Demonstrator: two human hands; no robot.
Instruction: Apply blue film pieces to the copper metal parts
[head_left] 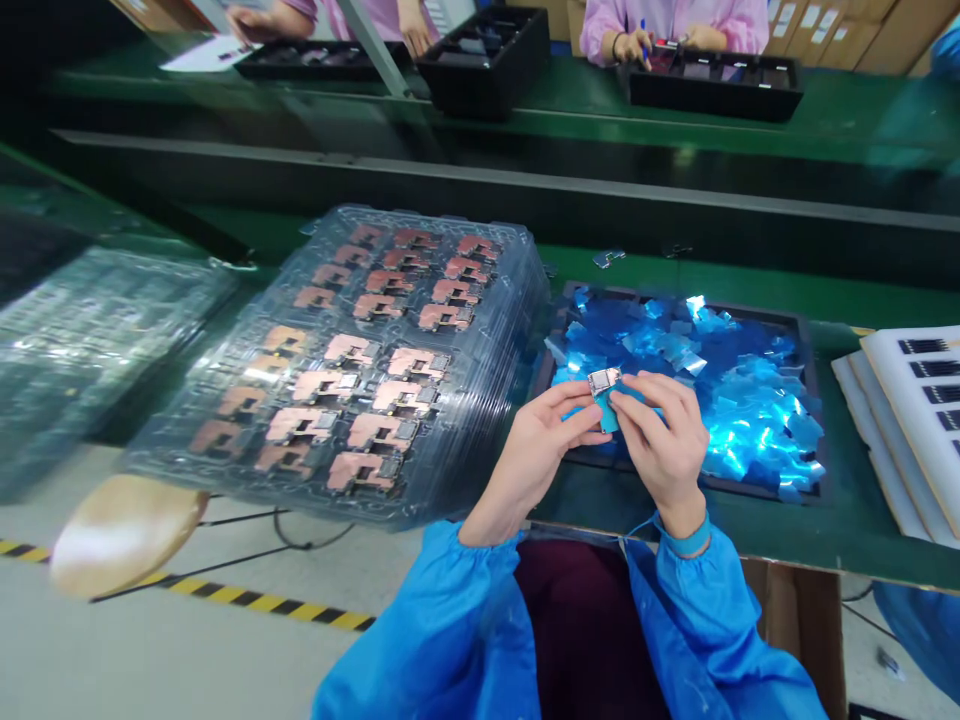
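My left hand point(544, 445) and my right hand point(664, 435) meet over the near edge of a black tray point(806, 330). Both pinch a small metal part point(604, 382) with a blue film tab point(607, 412) on it. The black tray is full of several loose blue film pieces point(750, 390). To the left stands a stack of clear plastic trays point(495, 440) holding several copper-coloured parts point(375, 380) in rows. Both sleeves are blue.
White foam trays point(911, 400) with dark parts lie at the right. More clear tray stacks point(90, 340) sit at the far left. A round stool point(124, 530) stands below. Across the green conveyor point(750, 270), people in pink work over black trays point(712, 85).
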